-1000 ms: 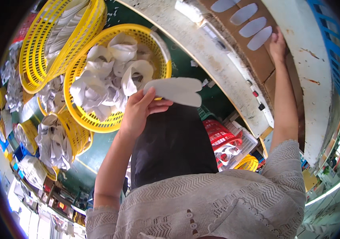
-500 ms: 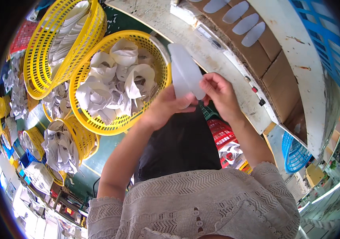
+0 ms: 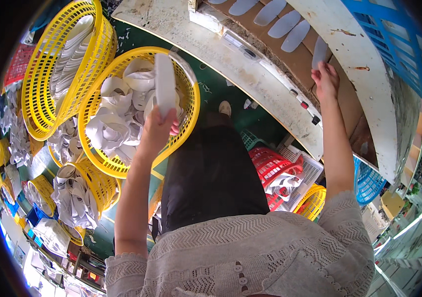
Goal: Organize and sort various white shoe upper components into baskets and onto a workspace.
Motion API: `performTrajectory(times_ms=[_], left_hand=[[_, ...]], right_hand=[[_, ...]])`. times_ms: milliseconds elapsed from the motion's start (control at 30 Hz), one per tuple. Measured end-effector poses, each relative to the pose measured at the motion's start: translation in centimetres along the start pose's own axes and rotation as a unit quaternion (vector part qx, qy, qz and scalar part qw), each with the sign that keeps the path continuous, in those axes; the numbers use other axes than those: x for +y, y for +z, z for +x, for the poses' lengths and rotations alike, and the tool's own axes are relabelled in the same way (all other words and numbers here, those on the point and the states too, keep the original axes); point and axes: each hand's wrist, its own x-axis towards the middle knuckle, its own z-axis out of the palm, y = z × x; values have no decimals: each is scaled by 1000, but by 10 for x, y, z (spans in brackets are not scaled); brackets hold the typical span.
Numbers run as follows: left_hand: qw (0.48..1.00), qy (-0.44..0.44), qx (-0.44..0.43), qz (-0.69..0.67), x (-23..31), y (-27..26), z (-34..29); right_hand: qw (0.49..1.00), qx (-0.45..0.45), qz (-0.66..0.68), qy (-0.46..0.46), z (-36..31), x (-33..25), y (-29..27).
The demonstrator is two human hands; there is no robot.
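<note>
Over the round yellow basket [image 3: 85, 111], my left hand [image 3: 157, 129] is closed on the lower end of a pale, long insole [image 3: 165, 81], which stands nearly upright in my fingers. Inside the basket lie loose white curved pieces [image 3: 107, 126] that look like shoe uppers. My right hand [image 3: 327, 81] reaches far right to the cardboard-covered shelf [image 3: 342, 81]. Its fingers pinch the near end of another pale insole [image 3: 319, 51] there. A row of similar flat insoles [image 3: 296, 35] lies beside it on the cardboard.
An oval yellow basket [image 3: 35, 99] of stacked white pieces stands at far left. A white ledge [image 3: 250, 81] edges the shelf. Near my right forearm are a red basket [image 3: 270, 166] and a small yellow basket [image 3: 314, 200]. A blue basket [image 3: 408, 49] hangs at upper right.
My hands were together on pale insole material in front of me. They have parted: the left moved left over the basket with one insole, the right moved to the cardboard with another.
</note>
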Motion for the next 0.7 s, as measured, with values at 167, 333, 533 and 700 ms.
performTrajectory(times_ms=[167, 333, 533, 700], left_hand=[[1000, 15, -25, 7, 4, 16, -11], [1000, -5, -27, 9, 8, 16, -22], [998, -24, -47, -41, 8, 25, -24], [949, 3, -274, -156, 37, 79, -37]], right_hand=[[995, -44, -73, 43, 27, 15, 19], [964, -52, -260, 29, 15, -8, 33], [925, -75, -362, -93, -26, -26, 37], [906, -397, -88, 115, -179, -42, 81]])
